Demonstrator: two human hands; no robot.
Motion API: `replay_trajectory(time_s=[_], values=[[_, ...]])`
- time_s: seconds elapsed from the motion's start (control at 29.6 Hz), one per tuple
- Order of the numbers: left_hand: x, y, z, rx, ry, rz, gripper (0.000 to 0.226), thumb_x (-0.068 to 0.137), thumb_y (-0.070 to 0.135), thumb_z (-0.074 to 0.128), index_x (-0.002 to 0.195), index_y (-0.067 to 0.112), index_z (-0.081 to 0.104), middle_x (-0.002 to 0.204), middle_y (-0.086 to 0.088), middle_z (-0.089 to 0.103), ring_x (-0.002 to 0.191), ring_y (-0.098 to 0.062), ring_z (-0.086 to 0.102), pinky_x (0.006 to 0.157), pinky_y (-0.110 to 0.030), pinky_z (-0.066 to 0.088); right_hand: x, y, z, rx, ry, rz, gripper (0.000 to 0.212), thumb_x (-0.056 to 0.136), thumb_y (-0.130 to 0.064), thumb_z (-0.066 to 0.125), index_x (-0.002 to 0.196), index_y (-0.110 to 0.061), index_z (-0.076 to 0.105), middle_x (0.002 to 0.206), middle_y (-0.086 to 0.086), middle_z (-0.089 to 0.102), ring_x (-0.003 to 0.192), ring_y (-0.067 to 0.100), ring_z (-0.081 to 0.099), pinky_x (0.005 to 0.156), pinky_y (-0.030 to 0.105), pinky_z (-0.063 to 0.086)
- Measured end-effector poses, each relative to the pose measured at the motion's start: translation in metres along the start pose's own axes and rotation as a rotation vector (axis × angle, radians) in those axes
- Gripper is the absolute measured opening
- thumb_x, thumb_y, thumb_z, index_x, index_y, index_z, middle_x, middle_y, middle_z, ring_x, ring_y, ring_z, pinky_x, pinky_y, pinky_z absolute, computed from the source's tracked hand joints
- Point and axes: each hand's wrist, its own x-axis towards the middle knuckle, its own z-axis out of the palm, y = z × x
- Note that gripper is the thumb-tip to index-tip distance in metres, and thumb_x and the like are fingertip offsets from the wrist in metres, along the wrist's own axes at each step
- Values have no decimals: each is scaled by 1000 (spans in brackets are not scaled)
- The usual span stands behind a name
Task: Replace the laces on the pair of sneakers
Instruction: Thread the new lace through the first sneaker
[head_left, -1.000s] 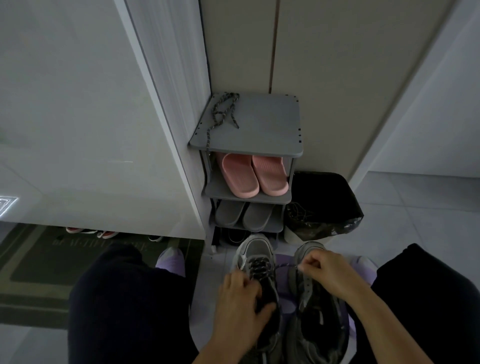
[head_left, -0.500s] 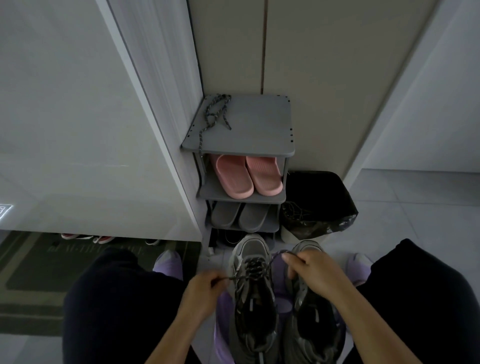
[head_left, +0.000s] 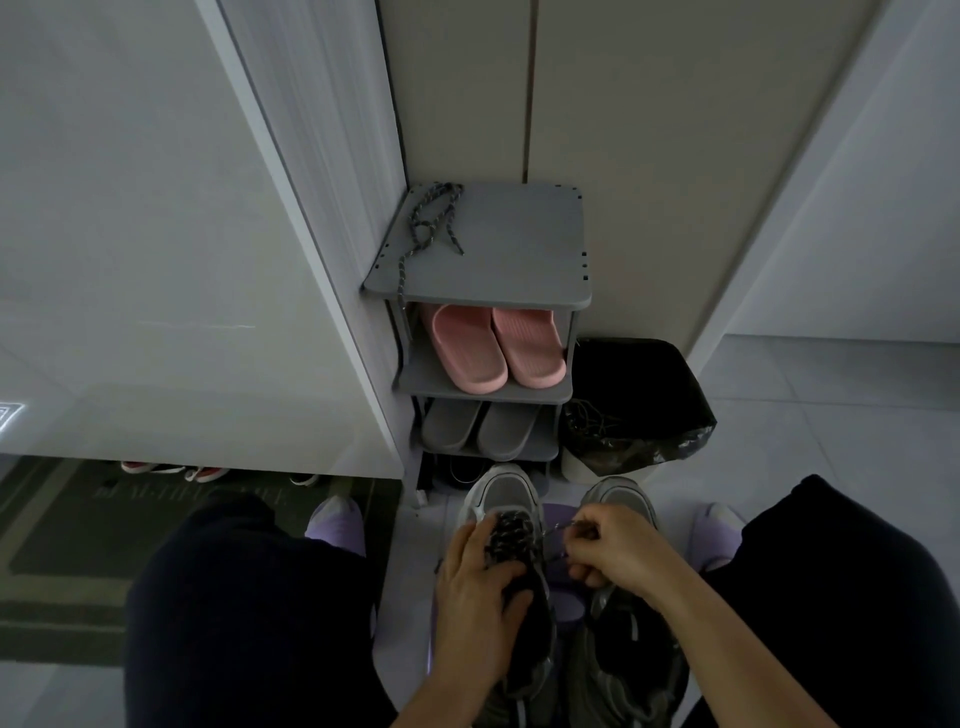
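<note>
Seated, sneakers on floor betw. knees, toes toward rack (head_left: 498, 249). L sneaker (head_left: 506, 493) part-laced: speckled lace (head_left: 508, 535) criss-crossed over the front eyelets. R sneaker (head_left: 623, 654) just beside it. No lace seen on it, though R hand covers its front.

L hand (head_left: 480, 587): wrapped over L sneaker's side, thumb across the throat, holding it down. R hand (head_left: 615, 551): fingers curled, thumb + forefinger pinching a free lace end, strand running back to L sneaker. Other end: can't tell where, prob. under L hand.

Spare lace (head_left: 431, 223) loose on rack top, one tail hanging over the front edge.

Judgement: mid-threading on L sneaker; R sneaker yet to do.

Risks:
- Dim light, dark eyelets: easy to skip one or cross the wrong way, so pattern ends lopsided.
- Hard pull w/ R hand could drag the other end through, giving uneven tails.
- If L hand's hold slips, sneaker tips into R sneaker and tension is lost.
- Spare lace's hanging tail: a knock to rack could pull it off.
</note>
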Motion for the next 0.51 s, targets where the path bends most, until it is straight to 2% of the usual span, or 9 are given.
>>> replay_trajectory(time_s=[0.07,0.14,0.2,0.27,0.34,0.41,0.51], values=[[-2,2,0,-60,14,11,21,75,20,69,95,24,72,146,0,37,137,-24,24,109,-29,19,-1,-2,0,-38,-18,-27,14,85,-11,59,76,-23,59,73,1,67,63,9,62,56,15,49],[-1,3,1,-89,34,14,20,79,19,67,98,23,72,147,2,34,137,-20,20,108,-22,14,-2,-4,1,-80,-41,-51,15,82,-13,63,73,-23,60,77,0,68,62,5,59,57,14,48],[0,4,-1,-109,32,-2,20,81,20,65,100,23,71,147,4,32,137,-17,19,106,-17,12,-1,-3,0,-128,-21,-66,11,80,-15,65,71,-19,63,83,4,71,67,10,62,63,22,50],[1,4,-2,-127,16,-30,20,83,22,63,102,23,71,148,7,30,137,-15,18,103,-14,10,-1,-3,-3,-215,4,-63,8,79,-19,63,78,-11,65,87,8,71,79,20,66,72,33,52],[1,3,-1,-147,21,-48,20,83,21,64,102,24,71,147,7,30,136,-14,18,102,-13,10,-1,-3,-5,-254,-10,-62,13,78,-18,62,84,-7,66,87,9,70,84,23,65,75,35,52],[1,3,-1,-162,14,-71,21,83,19,64,102,24,71,147,7,31,136,-14,19,102,-12,10,-1,-4,-4,-292,-23,-72,12,79,-17,60,83,-6,64,79,6,67,75,20,63,66,28,49],[1,4,0,-159,7,-83,22,84,19,63,104,24,70,148,7,31,136,-14,19,103,-12,11,-2,-6,-2,-346,1,-108,11,80,-17,58,82,-8,63,72,-1,58,65,11,52,53,16,37]])
